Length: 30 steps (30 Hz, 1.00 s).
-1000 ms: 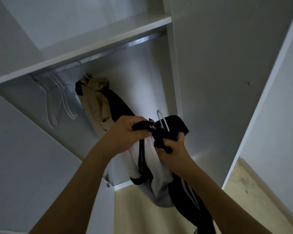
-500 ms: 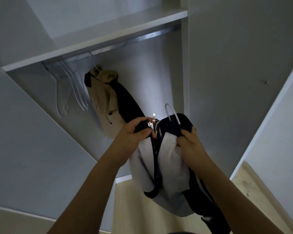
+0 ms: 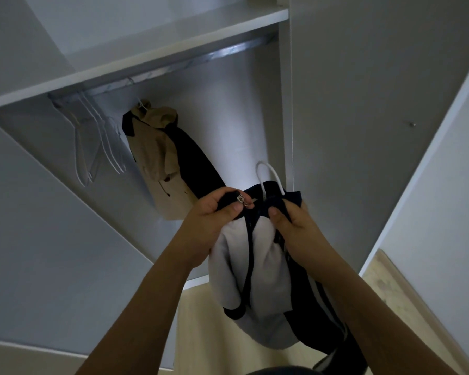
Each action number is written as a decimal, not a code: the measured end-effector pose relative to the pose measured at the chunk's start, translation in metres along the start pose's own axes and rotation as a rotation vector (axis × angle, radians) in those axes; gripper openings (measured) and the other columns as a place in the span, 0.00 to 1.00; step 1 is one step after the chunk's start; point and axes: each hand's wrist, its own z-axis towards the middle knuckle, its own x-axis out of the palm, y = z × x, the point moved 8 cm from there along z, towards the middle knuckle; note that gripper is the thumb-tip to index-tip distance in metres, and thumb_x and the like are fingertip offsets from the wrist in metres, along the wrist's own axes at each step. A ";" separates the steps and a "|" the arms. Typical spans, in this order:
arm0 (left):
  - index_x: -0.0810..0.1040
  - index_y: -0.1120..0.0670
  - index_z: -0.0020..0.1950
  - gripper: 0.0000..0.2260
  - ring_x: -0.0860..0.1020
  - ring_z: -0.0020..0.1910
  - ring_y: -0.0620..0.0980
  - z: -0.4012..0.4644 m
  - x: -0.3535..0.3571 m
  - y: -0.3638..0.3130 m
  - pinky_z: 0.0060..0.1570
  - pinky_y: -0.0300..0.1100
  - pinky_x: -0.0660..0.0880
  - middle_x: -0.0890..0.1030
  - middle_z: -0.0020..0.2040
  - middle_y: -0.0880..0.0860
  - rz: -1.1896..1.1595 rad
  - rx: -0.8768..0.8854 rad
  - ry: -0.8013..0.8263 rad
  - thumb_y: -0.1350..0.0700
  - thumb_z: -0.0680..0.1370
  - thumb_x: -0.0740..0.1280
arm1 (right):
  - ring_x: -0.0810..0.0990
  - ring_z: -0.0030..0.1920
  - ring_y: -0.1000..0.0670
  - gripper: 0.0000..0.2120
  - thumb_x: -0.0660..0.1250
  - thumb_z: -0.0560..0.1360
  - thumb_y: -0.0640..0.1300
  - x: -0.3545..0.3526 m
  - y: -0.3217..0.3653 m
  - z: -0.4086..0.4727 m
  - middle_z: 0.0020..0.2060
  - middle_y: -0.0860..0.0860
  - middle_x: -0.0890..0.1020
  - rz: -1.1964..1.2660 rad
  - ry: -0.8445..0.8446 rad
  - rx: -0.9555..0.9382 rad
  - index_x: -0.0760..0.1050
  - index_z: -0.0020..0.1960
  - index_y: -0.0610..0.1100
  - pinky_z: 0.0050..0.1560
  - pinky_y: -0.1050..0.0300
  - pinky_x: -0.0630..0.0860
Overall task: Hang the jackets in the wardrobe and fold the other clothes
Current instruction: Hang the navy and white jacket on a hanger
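Both hands grip the dark collar of a navy-and-white track jacket (image 3: pixel 255 272) held in front of the open wardrobe (image 3: pixel 336 104). The left hand (image 3: pixel 214 212) pinches fabric by the metal zipper pull (image 3: pixel 241 199); the right hand (image 3: pixel 290 220) clutches the other side. A white plastic hanger hook (image 3: pixel 268 174) loops above. A tan jacket (image 3: pixel 160 158) hangs from the shiny rail (image 3: pixel 228 51) beside slim white hangers (image 3: pixel 103 142).

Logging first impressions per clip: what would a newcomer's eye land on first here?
Both hands, left hand and right hand, grip the collar of a navy and white jacket at centre, its white hanger hook sticking up. Behind, a tan jacket hangs from the rail beside empty white hangers.
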 end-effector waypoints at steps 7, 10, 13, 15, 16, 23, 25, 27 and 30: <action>0.76 0.50 0.51 0.11 0.80 0.42 0.51 -0.001 0.004 -0.002 0.47 0.41 0.77 0.81 0.40 0.57 -0.245 0.043 0.033 0.65 0.75 0.65 | 0.76 0.47 0.61 0.13 0.57 0.82 0.47 -0.005 0.007 -0.004 0.52 0.50 0.75 0.085 0.078 0.044 0.77 0.43 0.49 0.44 0.72 0.69; 0.79 0.47 0.51 0.11 0.80 0.41 0.49 -0.001 0.007 -0.001 0.46 0.39 0.77 0.81 0.39 0.54 -0.158 0.035 0.055 0.63 0.76 0.65 | 0.75 0.38 0.64 0.17 0.61 0.80 0.40 -0.003 0.019 -0.006 0.45 0.49 0.73 0.084 0.178 -0.012 0.74 0.33 0.46 0.39 0.74 0.68; 0.78 0.48 0.54 0.11 0.78 0.40 0.48 -0.003 0.012 -0.002 0.45 0.40 0.76 0.79 0.39 0.53 -0.097 0.050 0.094 0.63 0.78 0.64 | 0.76 0.43 0.59 0.13 0.63 0.79 0.38 -0.002 0.021 -0.005 0.47 0.46 0.74 0.049 0.270 -0.018 0.78 0.36 0.39 0.46 0.69 0.69; 0.77 0.51 0.54 0.09 0.78 0.40 0.48 -0.004 0.013 -0.002 0.45 0.39 0.76 0.79 0.39 0.53 -0.060 0.044 0.110 0.63 0.78 0.64 | 0.76 0.48 0.53 0.11 0.63 0.79 0.38 -0.005 0.019 -0.003 0.51 0.45 0.75 0.019 0.291 -0.019 0.79 0.41 0.34 0.51 0.64 0.69; 0.77 0.52 0.54 0.08 0.78 0.40 0.47 -0.004 0.014 -0.002 0.45 0.39 0.76 0.79 0.39 0.53 -0.046 0.036 0.115 0.63 0.78 0.64 | 0.76 0.47 0.54 0.11 0.63 0.78 0.38 -0.005 0.019 -0.003 0.51 0.46 0.74 0.016 0.296 -0.018 0.79 0.40 0.34 0.50 0.64 0.69; 0.76 0.58 0.54 0.07 0.78 0.37 0.47 -0.002 0.021 -0.004 0.43 0.37 0.76 0.80 0.37 0.53 -0.062 -0.002 0.147 0.62 0.77 0.64 | 0.75 0.45 0.63 0.11 0.65 0.76 0.38 -0.005 0.023 -0.004 0.50 0.51 0.71 -0.011 0.339 -0.026 0.81 0.36 0.39 0.46 0.73 0.69; 0.76 0.58 0.53 0.06 0.78 0.36 0.48 -0.002 0.024 -0.005 0.42 0.38 0.76 0.79 0.36 0.54 -0.072 0.000 0.157 0.63 0.77 0.64 | 0.74 0.46 0.63 0.10 0.64 0.76 0.37 -0.008 0.020 -0.002 0.51 0.52 0.70 -0.019 0.335 -0.028 0.79 0.41 0.33 0.47 0.73 0.70; 0.76 0.58 0.53 0.06 0.78 0.36 0.48 -0.001 0.025 -0.005 0.42 0.38 0.76 0.80 0.36 0.54 -0.079 0.004 0.164 0.63 0.77 0.64 | 0.74 0.46 0.63 0.09 0.64 0.77 0.36 -0.009 0.019 -0.001 0.51 0.52 0.70 -0.019 0.335 -0.039 0.79 0.42 0.32 0.48 0.73 0.70; 0.77 0.57 0.52 0.06 0.78 0.37 0.48 0.000 0.026 -0.005 0.42 0.38 0.76 0.80 0.38 0.54 -0.091 0.004 0.163 0.64 0.77 0.64 | 0.74 0.48 0.63 0.09 0.64 0.77 0.37 -0.008 0.017 0.000 0.53 0.52 0.70 -0.024 0.342 -0.037 0.79 0.44 0.32 0.51 0.73 0.70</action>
